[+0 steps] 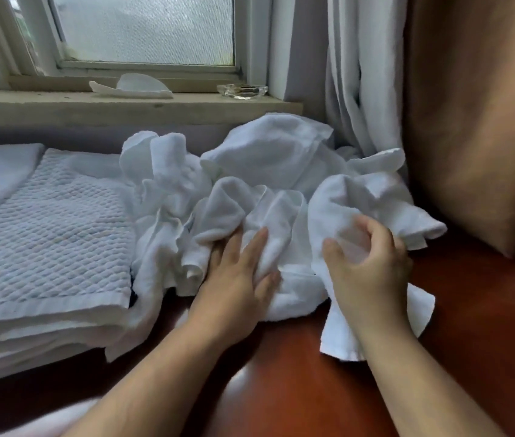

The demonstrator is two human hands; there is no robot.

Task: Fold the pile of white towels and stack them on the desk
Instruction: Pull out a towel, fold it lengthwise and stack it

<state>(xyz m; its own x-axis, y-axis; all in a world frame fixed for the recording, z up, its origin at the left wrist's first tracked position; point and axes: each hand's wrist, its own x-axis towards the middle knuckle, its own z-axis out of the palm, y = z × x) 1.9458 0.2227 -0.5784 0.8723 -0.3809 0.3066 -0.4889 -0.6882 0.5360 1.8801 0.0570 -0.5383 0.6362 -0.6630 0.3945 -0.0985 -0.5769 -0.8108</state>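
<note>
Left hand (237, 279) on pile (268, 146), right hand (366, 266) gripping towel (344, 197)

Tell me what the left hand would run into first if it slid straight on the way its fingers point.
The left hand lies flat on the pile of white towels; its fingers would push first into the raised towel fold just ahead, though depth is hard to judge.

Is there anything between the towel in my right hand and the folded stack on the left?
Yes. The crumpled pile lies between the towel that the right hand grips and the folded stack. The left hand rests flat on that pile, also in the path.
</note>
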